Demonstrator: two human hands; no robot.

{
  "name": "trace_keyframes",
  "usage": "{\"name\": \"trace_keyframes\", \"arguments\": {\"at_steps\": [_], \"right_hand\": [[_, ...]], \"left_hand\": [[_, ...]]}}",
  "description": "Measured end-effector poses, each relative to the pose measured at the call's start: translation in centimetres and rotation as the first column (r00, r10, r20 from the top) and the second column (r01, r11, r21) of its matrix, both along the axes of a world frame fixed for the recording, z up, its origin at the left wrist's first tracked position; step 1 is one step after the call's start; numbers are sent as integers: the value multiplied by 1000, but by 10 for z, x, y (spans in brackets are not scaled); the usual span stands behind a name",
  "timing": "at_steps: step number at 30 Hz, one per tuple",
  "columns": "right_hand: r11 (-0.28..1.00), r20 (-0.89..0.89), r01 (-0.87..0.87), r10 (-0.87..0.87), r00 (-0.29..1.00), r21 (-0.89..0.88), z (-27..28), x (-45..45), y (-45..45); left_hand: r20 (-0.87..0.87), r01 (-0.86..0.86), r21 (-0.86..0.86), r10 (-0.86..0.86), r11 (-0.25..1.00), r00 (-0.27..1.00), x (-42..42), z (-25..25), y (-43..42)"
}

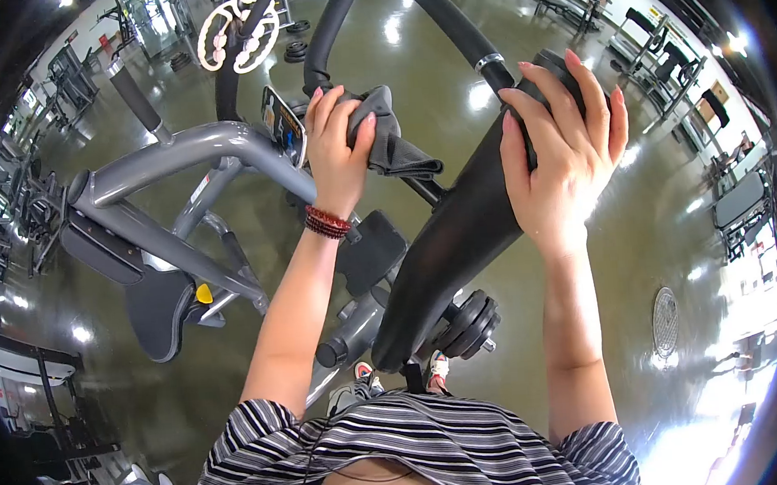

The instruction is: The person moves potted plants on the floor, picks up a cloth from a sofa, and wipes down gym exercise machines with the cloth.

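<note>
L hand (341, 156) clamped on dark grey folded fabric cloth (391, 140), up nr lower end of curved black tubular bar (331, 33); cloth's loose end hangs out to the R. R hand (566, 160) well apart from L, fingers spread over rounded top of thick black padded column (459, 225); can't tell how hard it presses. L of column: grey metal tube frame (170, 154) w/ black pads. Round black weight plates (472, 324) low down, just beside column's base, above glossy green floor (589, 319).
</note>
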State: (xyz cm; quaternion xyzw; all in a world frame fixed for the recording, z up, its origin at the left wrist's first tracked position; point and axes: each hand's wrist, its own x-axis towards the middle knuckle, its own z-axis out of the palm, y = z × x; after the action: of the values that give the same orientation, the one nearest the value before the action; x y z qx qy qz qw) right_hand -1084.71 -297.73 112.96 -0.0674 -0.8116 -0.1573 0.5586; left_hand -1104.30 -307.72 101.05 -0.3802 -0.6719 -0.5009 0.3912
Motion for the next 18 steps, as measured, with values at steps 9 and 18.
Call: {"name": "trace_keyframes", "arguments": {"at_steps": [9, 18], "right_hand": [[1000, 17, -10, 10, 1000, -27, 0, 1, 0], [999, 17, 14, -14, 1000, -43, 2, -1, -1]], "left_hand": [[-190, -217, 89, 230, 972, 954, -55, 18, -16], [-24, -369, -368, 388, 854, 921, -36, 29, -5]]}}
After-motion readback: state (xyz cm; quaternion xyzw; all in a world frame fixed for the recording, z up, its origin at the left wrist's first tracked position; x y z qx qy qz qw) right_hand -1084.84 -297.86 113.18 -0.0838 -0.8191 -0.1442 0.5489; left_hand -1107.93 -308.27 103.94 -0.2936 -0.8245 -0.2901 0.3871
